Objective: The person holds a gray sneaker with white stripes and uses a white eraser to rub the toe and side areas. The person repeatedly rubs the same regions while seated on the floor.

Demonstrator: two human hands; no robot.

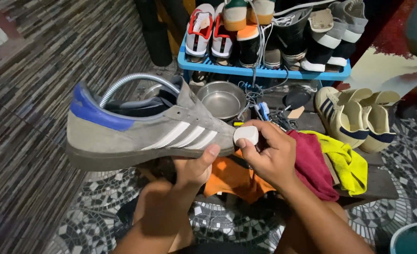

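Sneaker [142,131] – grey suede, held underneath by left hand [194,167] | right hand [269,155] pinches white rounded block [245,135] – perhaps eraser

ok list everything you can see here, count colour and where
sneaker: 1, grey with white stripes and blue heel, held up at centre left
eraser block: 1, white, pressed at the sneaker's toe
metal bowl: 1, silver, behind the sneaker
shoe rack: 1, blue, top centre, holding several shoes
cream sneakers: 2, cream with navy stripes, right
cloths: 3, orange, dark red, yellow, under the hands
flexible hose: 1, silver, behind the heel
left hand: grips the sole
right hand: holds the block
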